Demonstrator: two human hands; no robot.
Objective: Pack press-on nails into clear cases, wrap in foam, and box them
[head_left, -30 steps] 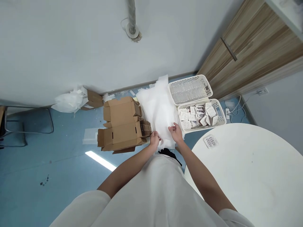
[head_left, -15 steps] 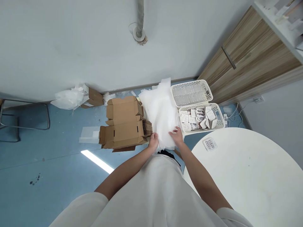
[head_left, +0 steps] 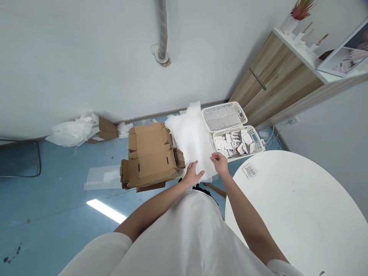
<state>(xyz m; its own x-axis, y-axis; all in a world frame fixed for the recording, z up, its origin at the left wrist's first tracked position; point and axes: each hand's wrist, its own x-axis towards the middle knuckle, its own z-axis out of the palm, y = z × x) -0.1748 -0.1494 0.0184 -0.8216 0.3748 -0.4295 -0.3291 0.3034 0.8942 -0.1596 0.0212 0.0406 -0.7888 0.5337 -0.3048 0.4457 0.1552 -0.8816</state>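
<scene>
A stack of white foam sheets [head_left: 191,132] lies before me, between flattened brown cardboard boxes [head_left: 152,153] and two white baskets. My left hand [head_left: 193,176] is at the near part of the sheets, thumb and fingers spread, holding nothing. At the right edge of the sheets, my right hand [head_left: 220,161] has its thumb and fingertips pinched together; whatever is between them is too small to make out. Beyond it stands the lower basket [head_left: 260,143] with many small white packets, and behind that the upper basket [head_left: 244,115] with clear plastic pieces.
A round white table [head_left: 290,207] at the right bears a small clear case [head_left: 250,171]. A wooden cabinet [head_left: 276,80] stands at the back right. On the floor at the left are plastic wrapping [head_left: 71,132], a small carton [head_left: 107,129] and a metal-framed chair [head_left: 38,159].
My left hand has opened and moved onto the sheets. My right hand has shifted to their right edge, its fingers now pinched. The view has turned slightly to the right.
</scene>
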